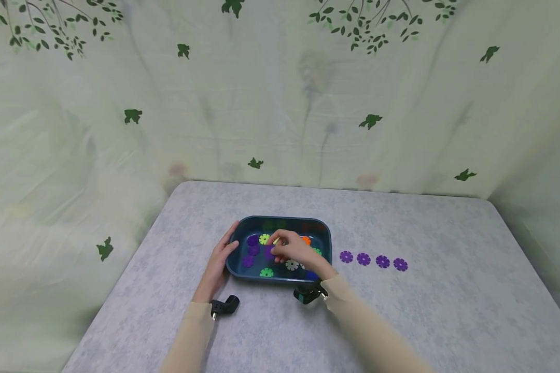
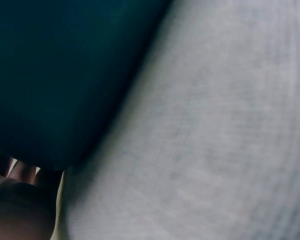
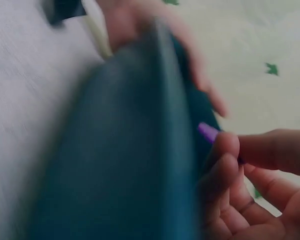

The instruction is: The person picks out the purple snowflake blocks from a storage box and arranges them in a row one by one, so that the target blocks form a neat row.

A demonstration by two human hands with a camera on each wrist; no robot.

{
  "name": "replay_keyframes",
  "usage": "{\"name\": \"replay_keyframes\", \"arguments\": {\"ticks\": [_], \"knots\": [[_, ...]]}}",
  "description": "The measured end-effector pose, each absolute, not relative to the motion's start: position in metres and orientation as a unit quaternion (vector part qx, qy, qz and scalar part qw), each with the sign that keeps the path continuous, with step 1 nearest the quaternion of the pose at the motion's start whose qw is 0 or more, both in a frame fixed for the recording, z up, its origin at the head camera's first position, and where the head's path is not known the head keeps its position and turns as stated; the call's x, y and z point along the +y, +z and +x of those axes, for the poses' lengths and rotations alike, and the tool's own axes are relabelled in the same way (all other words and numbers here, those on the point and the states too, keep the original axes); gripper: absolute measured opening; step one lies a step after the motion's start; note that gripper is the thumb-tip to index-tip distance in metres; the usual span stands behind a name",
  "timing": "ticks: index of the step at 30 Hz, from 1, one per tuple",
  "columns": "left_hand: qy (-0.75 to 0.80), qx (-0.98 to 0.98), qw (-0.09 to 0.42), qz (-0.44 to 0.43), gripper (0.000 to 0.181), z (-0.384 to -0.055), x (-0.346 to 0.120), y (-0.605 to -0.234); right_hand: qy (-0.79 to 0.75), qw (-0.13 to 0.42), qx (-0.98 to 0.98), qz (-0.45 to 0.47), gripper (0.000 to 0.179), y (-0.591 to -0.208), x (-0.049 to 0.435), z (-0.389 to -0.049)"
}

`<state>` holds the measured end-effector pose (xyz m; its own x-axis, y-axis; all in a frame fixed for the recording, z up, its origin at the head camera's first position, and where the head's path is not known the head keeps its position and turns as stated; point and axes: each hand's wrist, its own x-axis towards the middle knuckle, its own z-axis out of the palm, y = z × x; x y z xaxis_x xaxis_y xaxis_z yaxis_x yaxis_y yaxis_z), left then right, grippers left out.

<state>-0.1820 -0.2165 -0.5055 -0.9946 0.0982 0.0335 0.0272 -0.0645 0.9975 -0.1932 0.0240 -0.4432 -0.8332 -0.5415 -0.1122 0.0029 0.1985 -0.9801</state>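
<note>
A dark teal tray [image 1: 261, 280] stands on the table with several notched plastic discs in it. At its left end my left hand [image 1: 219, 261] grips the wall, thumb over the rim and fingers along the outside. My right hand [image 1: 296, 249] is over the middle of the tray, where finger and thumb pinch a purple disc [image 3: 208, 132], partly hidden by the fingertips. Purple discs [image 1: 248, 261] lie at the tray's left side, near a yellow-green disc [image 1: 264, 239], a green disc [image 1: 266, 272] and a white disc [image 1: 292, 265]. An orange disc [image 1: 306, 240] is behind the right hand.
To the right of the tray, several purple discs [image 1: 382, 261] lie in a spaced row on the grey mottled table [image 1: 448, 311]. A pale curtain [image 1: 280, 103] with leaf patterns hangs behind the table's far edge. Each wrist carries a small black camera [image 1: 225, 305].
</note>
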Motion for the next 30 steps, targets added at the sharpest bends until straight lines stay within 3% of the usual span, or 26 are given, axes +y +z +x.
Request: {"name": "replay_keyframes", "arguments": {"ticks": [13,20,30], "knots": [[0.733,0.678,0.040,0.044,0.052,-0.179,-0.216,-0.496,-0.627,0.176,0.746,-0.138,0.023,-0.434,0.140,-0.202],[0.732,0.678,0.047,0.043,0.053,-0.173,-0.212,-0.483,-0.634,0.145,0.755,-0.086,0.028,-0.457,0.223,-0.186],[0.732,0.679,0.033,0.045,0.051,-0.181,-0.217,-0.504,-0.592,0.108,0.798,0.029,0.036,-0.485,0.311,-0.155]]}}
